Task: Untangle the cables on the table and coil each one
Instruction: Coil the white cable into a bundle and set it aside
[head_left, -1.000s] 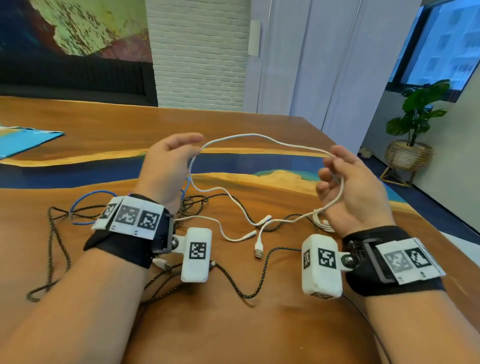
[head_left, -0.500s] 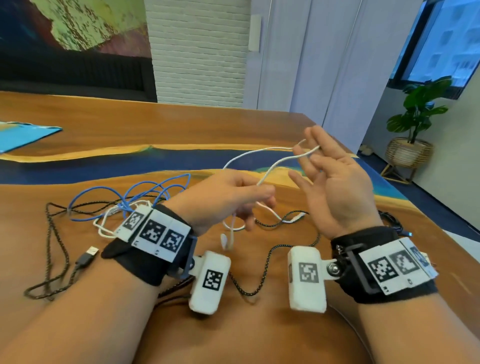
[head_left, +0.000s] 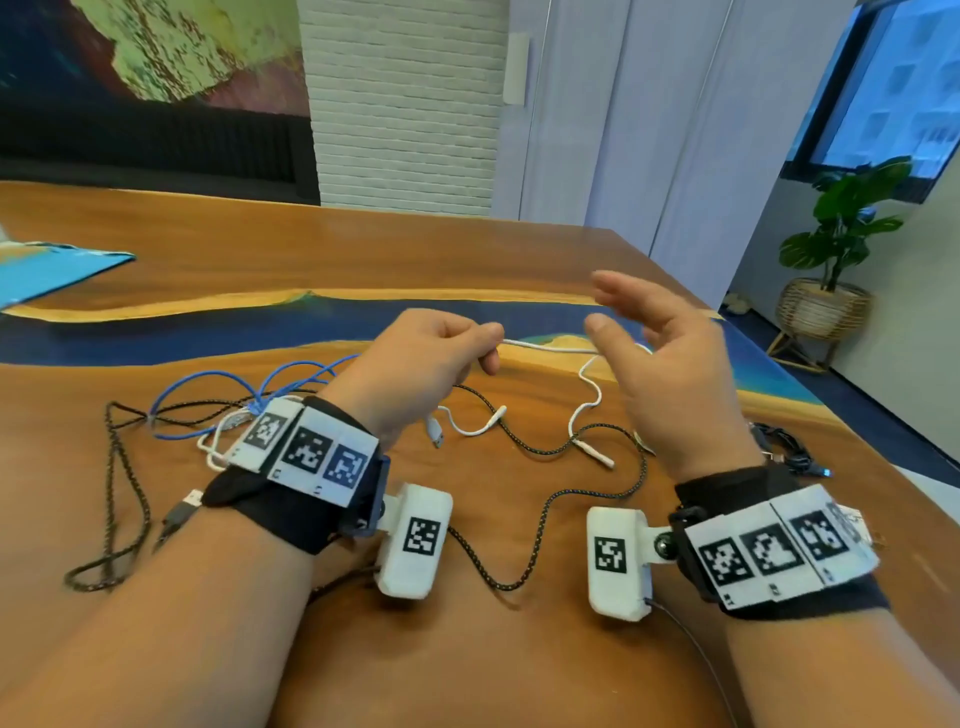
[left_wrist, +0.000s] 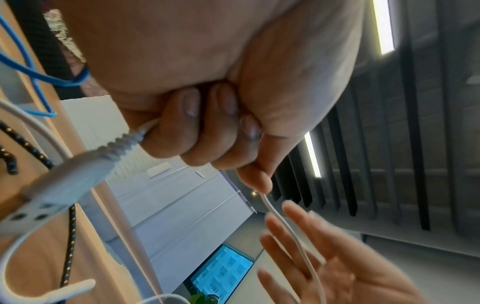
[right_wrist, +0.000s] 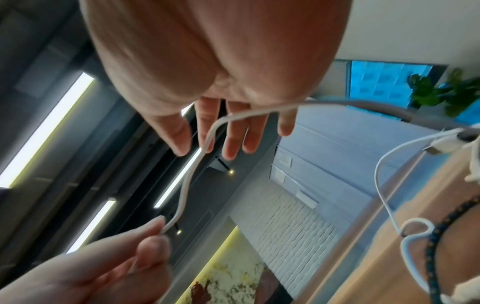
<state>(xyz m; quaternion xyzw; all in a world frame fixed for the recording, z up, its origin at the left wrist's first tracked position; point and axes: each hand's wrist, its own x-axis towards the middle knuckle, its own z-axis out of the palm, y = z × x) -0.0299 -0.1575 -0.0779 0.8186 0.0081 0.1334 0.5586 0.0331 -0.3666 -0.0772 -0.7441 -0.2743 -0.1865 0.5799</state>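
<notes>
A thin white cable (head_left: 545, 347) runs taut between my two hands above the wooden table (head_left: 467, 649). My left hand (head_left: 480, 349) grips it in a fist; in the left wrist view its fingers (left_wrist: 207, 131) curl round the cable and the white USB plug (left_wrist: 64, 181) sticks out below the fist. My right hand (head_left: 618, 312) is held open with straight fingers (right_wrist: 228, 133), and the white cable (right_wrist: 197, 164) drapes across them. The rest of this cable (head_left: 584, 410) hangs down to the table, over a black braided cable (head_left: 540, 519).
A blue cable (head_left: 234, 379) and another white cable (head_left: 213, 441) lie tangled with the braided one at the left. A small black cable bundle (head_left: 784, 447) sits near the right table edge. A blue sheet (head_left: 47, 270) lies far left, and a potted plant (head_left: 831, 260) stands beyond.
The hands, first wide apart holding a loop of white cable, came together. My left hand now fists the cable near its plug, and my right hand has straightened its fingers.
</notes>
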